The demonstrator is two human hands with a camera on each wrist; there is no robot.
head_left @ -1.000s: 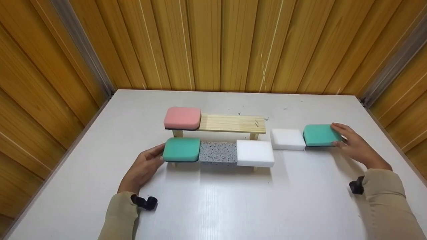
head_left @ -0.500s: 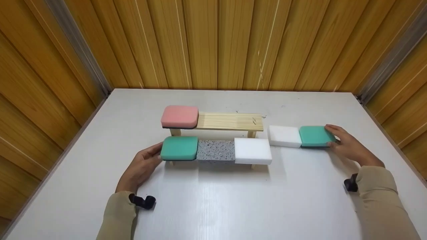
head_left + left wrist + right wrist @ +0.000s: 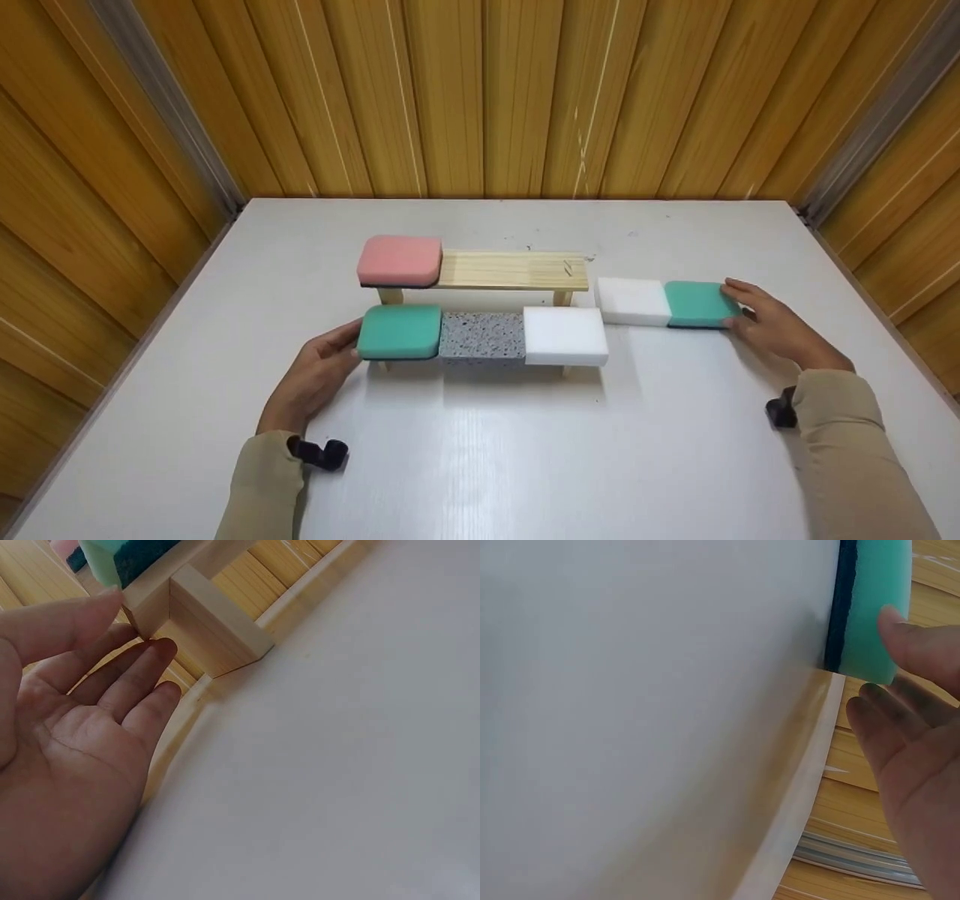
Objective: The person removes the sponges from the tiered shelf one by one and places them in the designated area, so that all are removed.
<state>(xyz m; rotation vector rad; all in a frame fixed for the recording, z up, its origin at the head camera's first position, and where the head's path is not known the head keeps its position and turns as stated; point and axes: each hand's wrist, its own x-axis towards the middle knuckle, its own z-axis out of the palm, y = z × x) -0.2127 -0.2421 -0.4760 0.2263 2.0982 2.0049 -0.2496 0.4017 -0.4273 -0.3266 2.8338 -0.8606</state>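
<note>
My right hand pinches the right end of a green sponge, thumb on the near side in the head view. This sponge, with a dark scrub layer underneath, lies on the table against a white block. My left hand touches the left end of a low wooden bench, fingers loosely bent. Lined up along that front bench are another green sponge, a grey speckled block and a second white block. They hide most of its top.
A second wooden bench stands behind, with a pink sponge on its left end. White tabletop extends in front. Yellow wood-patterned panels rise beyond the back edge and at both sides.
The right green sponge has slid slightly left, closer against the white block, with my right hand following. My left hand stays at the front bench's end. The whole head view has shifted a little.
</note>
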